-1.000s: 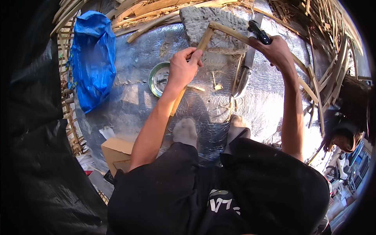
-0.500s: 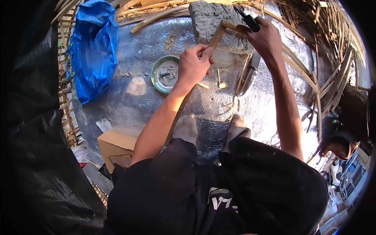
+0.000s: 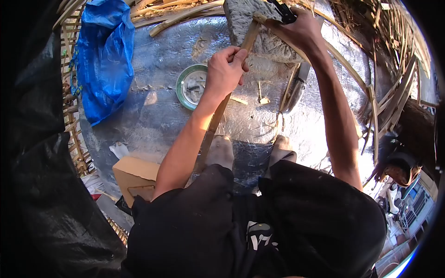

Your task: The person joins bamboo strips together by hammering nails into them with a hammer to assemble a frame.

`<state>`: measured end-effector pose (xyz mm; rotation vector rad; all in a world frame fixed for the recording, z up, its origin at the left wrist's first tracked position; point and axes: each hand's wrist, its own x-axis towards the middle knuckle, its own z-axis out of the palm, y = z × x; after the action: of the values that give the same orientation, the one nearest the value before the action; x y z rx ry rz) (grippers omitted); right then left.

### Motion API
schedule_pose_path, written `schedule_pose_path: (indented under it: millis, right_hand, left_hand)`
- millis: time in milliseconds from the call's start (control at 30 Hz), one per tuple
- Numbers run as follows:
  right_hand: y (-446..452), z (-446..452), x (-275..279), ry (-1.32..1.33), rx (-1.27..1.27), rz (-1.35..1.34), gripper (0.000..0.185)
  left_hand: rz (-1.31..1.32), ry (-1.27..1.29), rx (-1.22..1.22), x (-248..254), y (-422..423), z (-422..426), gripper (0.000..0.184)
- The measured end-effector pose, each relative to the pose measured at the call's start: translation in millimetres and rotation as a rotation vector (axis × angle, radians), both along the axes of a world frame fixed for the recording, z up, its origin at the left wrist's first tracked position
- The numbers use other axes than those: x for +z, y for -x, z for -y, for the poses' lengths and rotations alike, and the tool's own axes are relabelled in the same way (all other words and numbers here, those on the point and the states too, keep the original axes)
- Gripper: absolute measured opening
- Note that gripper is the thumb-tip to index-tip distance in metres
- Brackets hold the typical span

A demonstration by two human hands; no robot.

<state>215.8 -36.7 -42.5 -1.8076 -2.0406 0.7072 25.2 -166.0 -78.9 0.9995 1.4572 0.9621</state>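
My left hand [image 3: 225, 72] is closed around a flat bamboo strip [image 3: 250, 38], which runs from beside my left leg up to a sharp bend over a rough grey stone block [image 3: 237, 28]. Beyond the bend, the strip turns right toward my right hand [image 3: 301, 30]. That hand is closed on a small black tool [image 3: 282, 11], whose kind I cannot make out, and its thumb lies along the strip near the bend. A knife [image 3: 296, 90] lies on the foil mat below my right hand. Left of my left wrist is a green-rimmed dish [image 3: 180, 90] with small dark bits in it.
Silvery foil matting [image 3: 162, 55] covers the floor around my feet. A blue plastic bag [image 3: 104, 65] lies at the left, and a cardboard box [image 3: 134, 169] is beside my left knee. Bamboo strips [image 3: 403, 41] are piled along the right and the back.
Both hands have shifted slightly up and left in the view, with the bend of the bamboo strip. The whole scene has moved a little left too. Both grips look unchanged.
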Motion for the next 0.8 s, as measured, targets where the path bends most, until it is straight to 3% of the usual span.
schedule_pose_path:
  millis: [333,400,667,800]
  right_hand:
    - [1,-8,7,0.076,0.025,-0.015,0.064]
    - [2,-6,5,0.074,0.013,0.0,0.064]
    - [1,-3,5,0.084,0.051,0.021,0.063]
    - [1,20,18,0.115,0.025,-0.121,0.063]
  left_hand:
    - [-0.04,0.085,-0.019,-2,9,3,0.025]
    - [-0.145,-0.065,0.046,-10,4,7,0.027]
    - [-0.067,-0.141,0.08,-16,1,14,0.029]
    - [-0.025,-0.215,0.069,-17,-1,24,0.03]
